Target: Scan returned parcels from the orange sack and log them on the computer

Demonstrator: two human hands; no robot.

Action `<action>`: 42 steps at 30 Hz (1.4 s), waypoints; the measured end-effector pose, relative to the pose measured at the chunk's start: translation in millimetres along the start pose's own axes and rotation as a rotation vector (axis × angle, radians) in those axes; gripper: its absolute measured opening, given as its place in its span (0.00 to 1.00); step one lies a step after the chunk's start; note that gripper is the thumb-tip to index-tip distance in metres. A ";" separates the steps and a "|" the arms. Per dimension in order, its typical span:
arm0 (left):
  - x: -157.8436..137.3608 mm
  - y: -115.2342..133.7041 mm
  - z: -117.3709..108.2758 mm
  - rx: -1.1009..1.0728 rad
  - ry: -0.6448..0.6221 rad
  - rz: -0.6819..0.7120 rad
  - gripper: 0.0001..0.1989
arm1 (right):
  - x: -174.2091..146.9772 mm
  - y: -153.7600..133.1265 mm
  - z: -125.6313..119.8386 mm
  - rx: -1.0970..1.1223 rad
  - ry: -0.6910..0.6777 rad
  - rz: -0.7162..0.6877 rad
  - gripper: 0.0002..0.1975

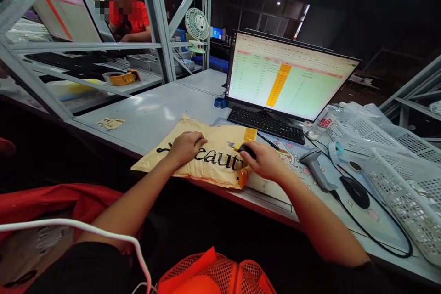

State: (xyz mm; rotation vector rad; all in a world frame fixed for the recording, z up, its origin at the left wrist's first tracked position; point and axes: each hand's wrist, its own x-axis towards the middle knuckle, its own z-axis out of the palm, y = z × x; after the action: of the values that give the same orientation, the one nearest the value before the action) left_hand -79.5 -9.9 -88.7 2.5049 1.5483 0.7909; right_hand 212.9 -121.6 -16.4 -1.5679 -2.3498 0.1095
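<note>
A cream padded mailer with large black lettering lies on the near edge of the table, with yellow-brown tape across its right end. My left hand presses on the mailer's middle, its fingers curled in and holding it against the table. In my right hand, closed above the taped end, is a utility knife with a black and yellow body. Its short blade is out and points left, over the mailer. Whether the blade touches the mailer I cannot tell.
Behind the mailer stand a keyboard and a monitor. To the right lie a barcode scanner, a mouse, cables and white plastic baskets. Small labels lie at left. Beyond the metal frame sits a person in red.
</note>
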 end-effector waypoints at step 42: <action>1.3 58.0 -10.9 -0.026 0.091 0.169 0.12 | 18.9 -38.8 79.6 0.195 0.284 -0.153 0.26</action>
State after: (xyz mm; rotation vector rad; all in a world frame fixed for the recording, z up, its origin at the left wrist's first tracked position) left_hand -37.3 -38.7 -59.2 2.6417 1.3543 0.9539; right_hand 148.1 -111.1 -78.8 -1.2212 -2.1550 0.0727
